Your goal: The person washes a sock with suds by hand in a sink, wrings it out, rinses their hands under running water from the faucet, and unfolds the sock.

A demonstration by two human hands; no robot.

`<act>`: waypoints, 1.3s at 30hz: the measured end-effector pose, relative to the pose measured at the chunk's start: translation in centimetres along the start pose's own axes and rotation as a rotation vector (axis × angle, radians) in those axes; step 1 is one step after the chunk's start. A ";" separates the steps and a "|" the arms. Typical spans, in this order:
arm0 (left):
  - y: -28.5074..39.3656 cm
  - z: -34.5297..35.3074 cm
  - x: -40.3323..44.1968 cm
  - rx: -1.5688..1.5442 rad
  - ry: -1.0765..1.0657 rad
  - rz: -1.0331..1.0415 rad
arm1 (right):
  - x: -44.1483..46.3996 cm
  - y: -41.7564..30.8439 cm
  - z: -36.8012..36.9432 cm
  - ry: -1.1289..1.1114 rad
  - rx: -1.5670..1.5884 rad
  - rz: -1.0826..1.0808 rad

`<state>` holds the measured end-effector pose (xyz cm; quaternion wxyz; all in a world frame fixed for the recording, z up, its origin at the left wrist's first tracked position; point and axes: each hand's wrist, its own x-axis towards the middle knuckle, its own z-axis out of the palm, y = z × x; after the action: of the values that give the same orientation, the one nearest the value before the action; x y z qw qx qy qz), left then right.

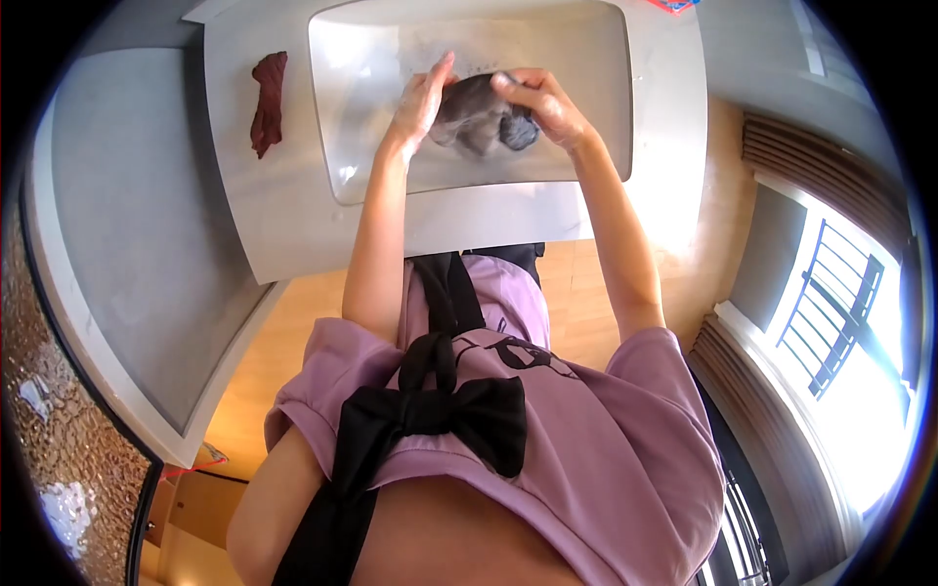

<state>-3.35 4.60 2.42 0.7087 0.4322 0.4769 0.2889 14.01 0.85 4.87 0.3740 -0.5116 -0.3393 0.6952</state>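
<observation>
A dark grey, soaked-looking cloth (476,109) is bunched up between my two hands over the white sink basin (594,117). My left hand (422,105) grips its left side, thumb pointing up and the other fingers partly hidden behind the fabric. On the right side, my right hand (542,103) pinches the cloth's upper edge, with the thumb laid across it. White suds cling to my left hand and wrist. The lower folds of the cloth are smeared by motion, and its exact shape cannot be made out.
A twisted maroon cloth (268,104) lies on the white countertop (239,195) left of the basin. A red and blue item (674,5) shows at the far right edge. A grey panel (127,225) stands at left; a barred window (831,313) is at right.
</observation>
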 end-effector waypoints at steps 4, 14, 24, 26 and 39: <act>-0.7 1.4 0.0 0.028 0.096 -0.076 | 0.8 0.5 0.7 0.298 0.046 -0.194; -1.7 4.2 -1.3 -0.830 -0.054 -0.158 | 2.5 2.8 5.3 0.749 -0.687 -0.336; -3.8 3.9 -0.5 -0.662 0.138 -0.289 | 4.9 3.7 4.5 0.890 -0.840 -0.364; -5.3 3.8 -0.6 -0.749 0.141 -0.144 | 4.0 4.3 5.2 0.718 -0.763 -0.462; -4.2 2.3 -1.7 -0.880 -0.253 -0.012 | 4.2 5.1 6.5 0.554 -0.958 -0.523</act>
<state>-1.88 0.52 -0.24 0.8792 0.1194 0.2211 0.4049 6.07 1.42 0.16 0.3349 -0.6844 -0.6186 0.1914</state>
